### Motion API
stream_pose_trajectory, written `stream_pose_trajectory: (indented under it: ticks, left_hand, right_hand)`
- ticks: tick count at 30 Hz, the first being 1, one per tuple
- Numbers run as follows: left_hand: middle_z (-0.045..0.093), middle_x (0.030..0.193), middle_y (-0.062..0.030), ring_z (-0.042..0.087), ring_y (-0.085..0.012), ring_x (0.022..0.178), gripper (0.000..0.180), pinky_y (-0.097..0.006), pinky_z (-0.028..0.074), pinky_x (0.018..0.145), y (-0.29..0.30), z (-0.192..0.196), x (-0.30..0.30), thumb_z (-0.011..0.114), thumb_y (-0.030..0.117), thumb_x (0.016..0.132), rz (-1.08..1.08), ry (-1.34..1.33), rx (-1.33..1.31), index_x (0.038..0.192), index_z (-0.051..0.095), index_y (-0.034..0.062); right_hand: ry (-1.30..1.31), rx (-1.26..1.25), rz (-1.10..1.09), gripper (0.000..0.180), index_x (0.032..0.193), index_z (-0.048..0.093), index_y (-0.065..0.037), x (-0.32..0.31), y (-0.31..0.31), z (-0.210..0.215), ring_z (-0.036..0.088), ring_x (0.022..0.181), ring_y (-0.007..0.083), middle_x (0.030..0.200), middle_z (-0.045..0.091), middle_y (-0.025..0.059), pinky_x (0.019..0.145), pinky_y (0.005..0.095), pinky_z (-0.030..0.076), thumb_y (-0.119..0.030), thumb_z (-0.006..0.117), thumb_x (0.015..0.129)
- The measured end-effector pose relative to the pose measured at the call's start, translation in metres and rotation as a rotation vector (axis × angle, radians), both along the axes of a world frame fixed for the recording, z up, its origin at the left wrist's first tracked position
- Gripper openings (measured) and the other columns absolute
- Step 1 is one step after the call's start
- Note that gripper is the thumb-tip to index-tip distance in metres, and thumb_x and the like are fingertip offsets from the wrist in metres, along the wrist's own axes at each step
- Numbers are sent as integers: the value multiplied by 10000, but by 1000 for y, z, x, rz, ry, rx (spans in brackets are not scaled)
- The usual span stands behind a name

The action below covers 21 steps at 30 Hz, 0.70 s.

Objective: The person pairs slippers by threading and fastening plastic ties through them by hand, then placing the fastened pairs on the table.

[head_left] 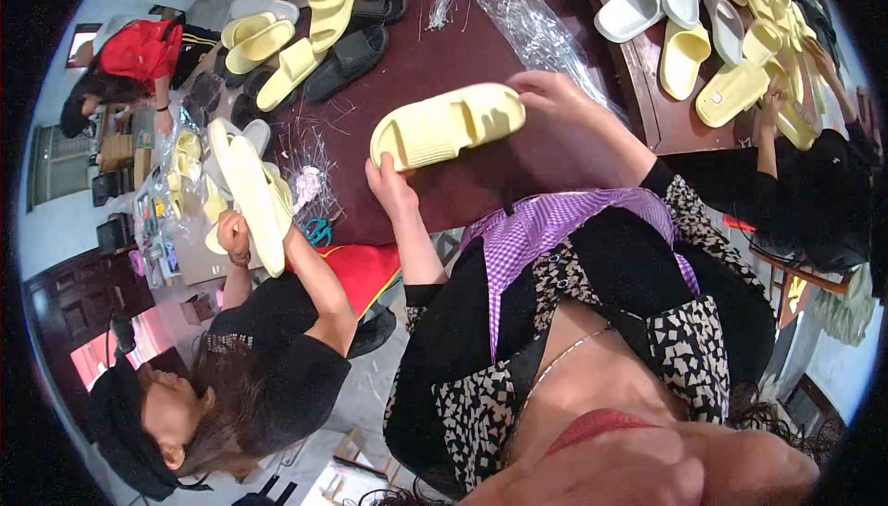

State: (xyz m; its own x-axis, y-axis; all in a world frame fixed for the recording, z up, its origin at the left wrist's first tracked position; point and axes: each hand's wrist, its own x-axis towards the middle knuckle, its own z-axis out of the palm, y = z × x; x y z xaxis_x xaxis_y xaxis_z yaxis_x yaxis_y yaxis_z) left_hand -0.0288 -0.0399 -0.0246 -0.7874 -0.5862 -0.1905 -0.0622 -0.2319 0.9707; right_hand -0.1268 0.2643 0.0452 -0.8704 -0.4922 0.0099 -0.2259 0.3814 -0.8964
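Pale yellow slide sandals, seemingly a pair put together, are held level over the dark red table. My left hand grips their left end, the thumb on the near side and the other fingers hidden beneath. At the right end, my right hand holds the sandals with its fingertips, partly hidden behind the edge. A ribbed strap shows toward the left, and a second opening shows toward the right.
Yellow slides and black slides lie at the far left. Clear plastic wrap stretches over the table. White slides sit far right. Teal scissors lie near a co-worker's arm. Other people work on both sides.
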Motion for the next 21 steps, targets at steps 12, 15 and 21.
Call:
stream_pose_trajectory:
  ticks: [12, 15, 21]
  left_hand:
    - [599, 1090, -123, 592, -214, 938, 323, -305, 472, 796, 78, 114, -55, 631, 60, 795, -527, 464, -666, 1105, 565, -2]
    - [550, 1176, -121, 565, -217, 989, 396, -308, 461, 807, 73, 99, -50, 653, 73, 783, -437, 368, -585, 1156, 536, 8]
    - [505, 1212, -145, 514, -208, 1056, 459, -315, 423, 859, 38, 27, -7, 597, 109, 845, -198, 88, -541, 1254, 436, -21]
  right_hand:
    - [192, -264, -129, 257, 1013, 613, -7, -10, -52, 36, 619, 780, 189, 884, 646, 121, 735, 306, 492, -143, 612, 795]
    - [124, -187, -391, 214, 981, 621, -14, -10, -37, 27, 600, 770, 149, 847, 647, 94, 696, 282, 477, -138, 602, 808]
    - [-372, -918, -733, 190, 989, 579, -2, -26, 14, -7, 564, 664, 104, 854, 623, 46, 600, 242, 449, -156, 569, 880]
